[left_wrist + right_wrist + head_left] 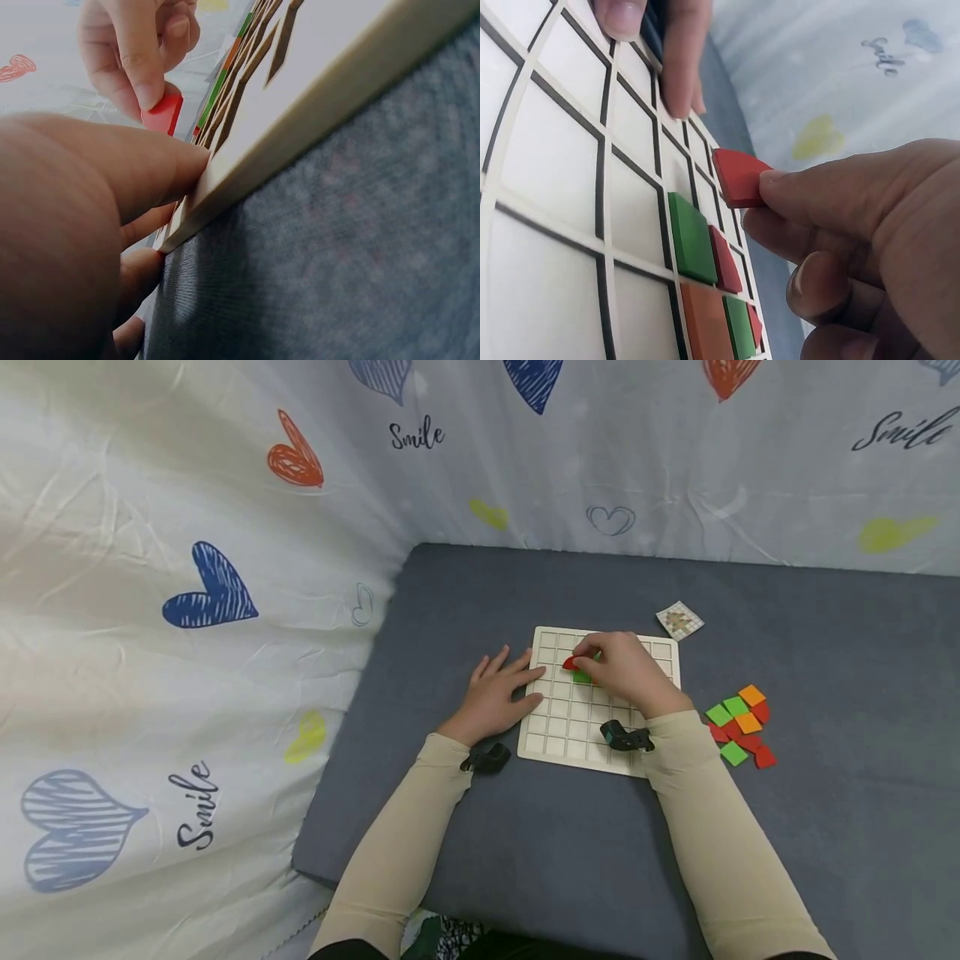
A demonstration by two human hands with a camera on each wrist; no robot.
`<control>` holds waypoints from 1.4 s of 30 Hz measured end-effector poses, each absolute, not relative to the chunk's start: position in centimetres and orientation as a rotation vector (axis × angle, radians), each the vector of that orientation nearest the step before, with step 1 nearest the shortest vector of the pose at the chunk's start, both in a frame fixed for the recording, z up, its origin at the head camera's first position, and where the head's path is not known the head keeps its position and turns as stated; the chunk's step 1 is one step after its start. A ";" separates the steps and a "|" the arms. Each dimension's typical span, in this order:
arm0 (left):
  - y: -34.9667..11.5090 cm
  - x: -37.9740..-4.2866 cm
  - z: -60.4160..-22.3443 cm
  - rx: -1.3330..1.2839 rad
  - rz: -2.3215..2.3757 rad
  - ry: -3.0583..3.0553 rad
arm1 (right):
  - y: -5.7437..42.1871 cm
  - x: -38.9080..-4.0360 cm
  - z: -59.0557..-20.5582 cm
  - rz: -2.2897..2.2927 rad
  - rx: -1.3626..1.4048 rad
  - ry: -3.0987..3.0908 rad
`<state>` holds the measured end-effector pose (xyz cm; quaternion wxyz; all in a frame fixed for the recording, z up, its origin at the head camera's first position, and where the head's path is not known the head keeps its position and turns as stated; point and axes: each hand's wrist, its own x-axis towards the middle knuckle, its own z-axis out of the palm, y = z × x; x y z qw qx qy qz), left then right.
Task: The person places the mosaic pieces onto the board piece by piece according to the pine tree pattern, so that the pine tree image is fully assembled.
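Note:
A pale wooden grid board (566,727) lies on the grey table. My right hand (626,672) is over its upper part and pinches a red tile (739,178) with a curved edge between thumb and finger. Below that tile, in the right wrist view, green (690,238), orange (705,322) and red tiles (724,259) sit in the grid squares. My left hand (495,697) has its fingers spread, fingertips resting on the board's left edge. In the left wrist view its thumb (150,165) lies against the board's side.
Right of the board lies a loose group of green, orange and red tiles (735,753). A small pattern card (680,620) lies beyond the board's upper right corner. A white curtain (615,460) with printed hearts hangs behind and left of the table (450,602).

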<state>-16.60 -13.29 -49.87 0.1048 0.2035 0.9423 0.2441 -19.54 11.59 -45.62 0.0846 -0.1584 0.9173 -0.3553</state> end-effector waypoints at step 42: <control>-13.4 -16.7 -50.0 0.623 0.733 2.777 | 10.3 -20.7 -46.2 -0.843 -0.726 2.722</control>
